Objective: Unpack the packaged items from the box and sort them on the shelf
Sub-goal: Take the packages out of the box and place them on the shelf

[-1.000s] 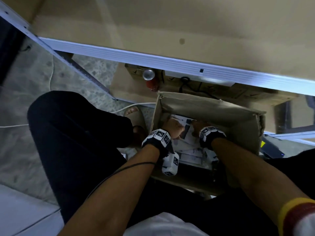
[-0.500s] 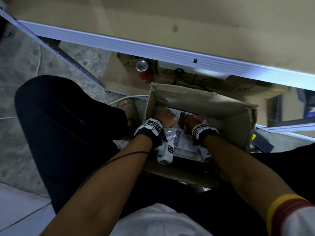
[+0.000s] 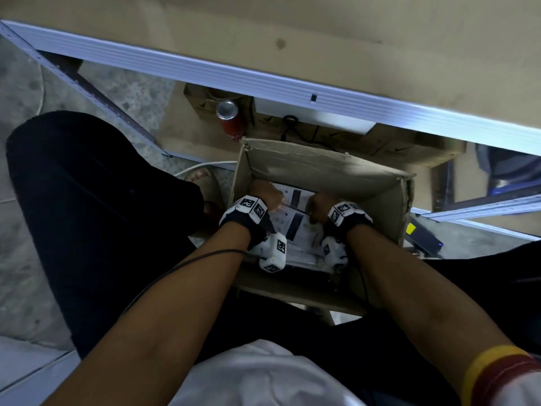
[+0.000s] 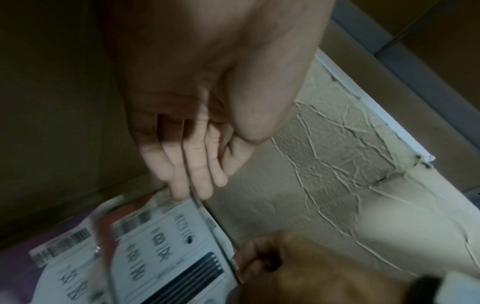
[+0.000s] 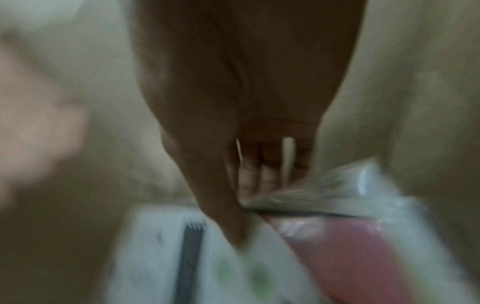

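Nearest the camera, two bare forearms reach forward and down from a white shirt, each wrist wearing a dark strap with white marker cubes. Dark-trousered legs flank an open cardboard box standing on the floor, and both hands are inside it.

The left hand sits toward the box's left wall. In the left wrist view its fingers lie straight and close together, their tips touching the upper edge of a flat white package sealed in clear plastic, printed with barcodes and a black comb-like picture. The thumb folds across the palm; nothing is pinched.

The right hand sits near the middle of the box. The right wrist view is heavily blurred, yet the thumb presses down on the white package while the fingers tuck behind the crinkled plastic edge, so the hand pinches that package at its rim. A pink package lies just beside it, toward the right wall.

More white packages are stacked flat on the box bottom, near its close wall.

Beyond the box's far wall, a red can stands upright on flattened cardboard, under the pale metal rail of the shelf, whose tan board fills the top of the head view.
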`<move>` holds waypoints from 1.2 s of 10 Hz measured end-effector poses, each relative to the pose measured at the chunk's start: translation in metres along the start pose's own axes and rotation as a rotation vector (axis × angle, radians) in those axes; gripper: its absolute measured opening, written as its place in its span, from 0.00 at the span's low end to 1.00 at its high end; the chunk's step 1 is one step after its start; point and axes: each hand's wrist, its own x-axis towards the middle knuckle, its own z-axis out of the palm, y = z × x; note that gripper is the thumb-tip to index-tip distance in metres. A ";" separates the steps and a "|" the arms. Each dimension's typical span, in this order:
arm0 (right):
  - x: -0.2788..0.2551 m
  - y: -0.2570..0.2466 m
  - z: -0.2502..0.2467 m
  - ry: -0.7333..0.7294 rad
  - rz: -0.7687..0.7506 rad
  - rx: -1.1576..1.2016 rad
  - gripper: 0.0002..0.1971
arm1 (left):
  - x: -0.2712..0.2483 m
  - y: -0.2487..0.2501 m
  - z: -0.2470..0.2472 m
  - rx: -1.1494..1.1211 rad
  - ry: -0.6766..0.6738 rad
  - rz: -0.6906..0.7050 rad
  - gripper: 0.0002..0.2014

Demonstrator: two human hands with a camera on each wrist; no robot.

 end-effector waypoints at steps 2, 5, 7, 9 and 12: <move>-0.031 0.017 -0.033 0.114 0.084 0.208 0.07 | 0.007 -0.011 0.026 0.258 0.043 0.066 0.20; -0.105 0.013 -0.079 0.381 -0.002 0.195 0.06 | 0.023 -0.024 0.054 0.922 -0.037 0.216 0.19; -0.144 0.019 -0.086 0.423 -0.080 0.342 0.06 | 0.034 -0.049 0.059 0.987 -0.024 0.343 0.24; -0.132 0.010 -0.083 0.477 -0.164 0.374 0.07 | 0.032 -0.050 0.061 1.160 -0.029 0.355 0.20; -0.128 0.009 -0.077 0.459 -0.187 0.303 0.06 | 0.025 -0.046 0.064 1.116 -0.186 0.398 0.13</move>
